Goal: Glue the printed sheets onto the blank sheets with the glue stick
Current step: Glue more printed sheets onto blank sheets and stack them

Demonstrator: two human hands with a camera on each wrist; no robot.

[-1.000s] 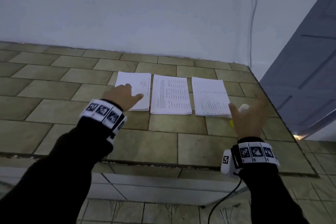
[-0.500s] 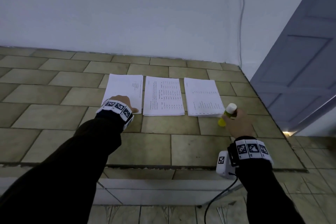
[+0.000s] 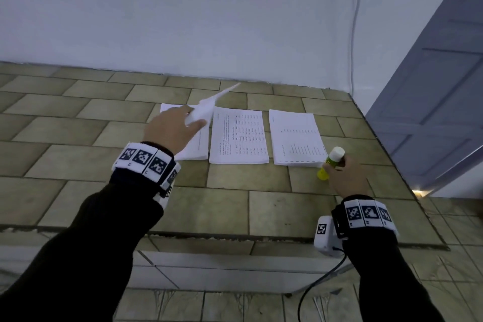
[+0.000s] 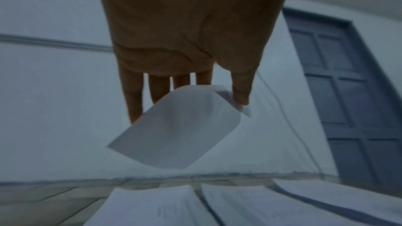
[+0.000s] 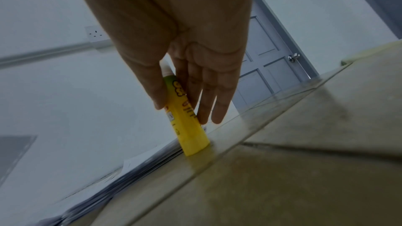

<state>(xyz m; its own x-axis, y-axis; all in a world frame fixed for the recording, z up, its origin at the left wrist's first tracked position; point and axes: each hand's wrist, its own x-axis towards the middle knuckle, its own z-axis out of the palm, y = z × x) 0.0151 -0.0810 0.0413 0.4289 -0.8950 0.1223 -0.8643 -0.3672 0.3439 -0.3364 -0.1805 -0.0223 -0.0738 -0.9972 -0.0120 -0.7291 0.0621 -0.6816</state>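
Observation:
Three paper stacks lie side by side on the tiled counter: a left stack (image 3: 194,146), a middle printed stack (image 3: 239,136) and a right printed stack (image 3: 296,138). My left hand (image 3: 177,128) pinches one white sheet (image 3: 206,110) between thumb and fingers and holds it lifted and curled above the left stack; the wrist view shows the same sheet (image 4: 176,128) bowed in the air. My right hand (image 3: 345,175) grips the yellow glue stick (image 3: 330,162) with its white cap, tilted, its base on the counter by the right stack's near corner. Thumb and fingers clasp the glue stick (image 5: 185,114).
The tiled counter (image 3: 261,206) ends at a front ledge near me and at a right edge beside a grey door (image 3: 431,112). A white wall runs behind the stacks. A cable (image 3: 354,34) hangs down the wall at the back right.
My left hand has lifted one sheet off the left stack, where it rested flat before. My right hand, reaching a second ago, now holds the glue stick at the same spot.

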